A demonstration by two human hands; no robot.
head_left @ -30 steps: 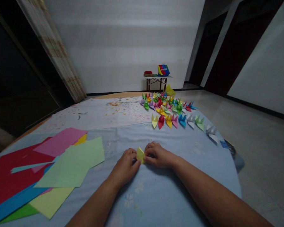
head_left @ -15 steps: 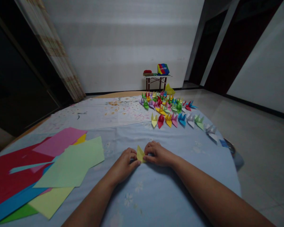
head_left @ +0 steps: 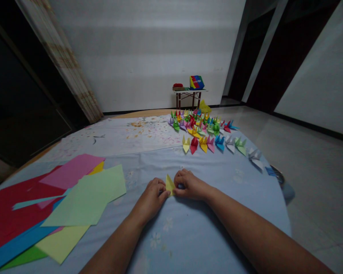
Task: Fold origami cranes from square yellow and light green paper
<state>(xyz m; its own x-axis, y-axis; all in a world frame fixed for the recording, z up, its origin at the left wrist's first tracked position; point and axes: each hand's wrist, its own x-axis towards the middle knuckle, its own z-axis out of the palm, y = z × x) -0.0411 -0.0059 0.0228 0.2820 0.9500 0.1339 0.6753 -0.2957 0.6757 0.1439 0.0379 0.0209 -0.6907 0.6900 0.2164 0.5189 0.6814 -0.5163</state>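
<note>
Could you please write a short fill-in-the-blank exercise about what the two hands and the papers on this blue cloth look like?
1. The left hand and right hand pinch a small folded paper coloured ____.
2. The loose sheets lie to the person's ____.
3. The top sheet of that pile is light ____.
4. Beyond the hands stands a group of folded paper ____.

Missing words: yellow; left; green; cranes

small yellow folded paper [head_left: 169, 184] — partly folded, pointed tip sticking up, bottom resting on light blue cloth, pinched from both sides between fingertips, roughly middle of near edge — creases too small to tell
</note>
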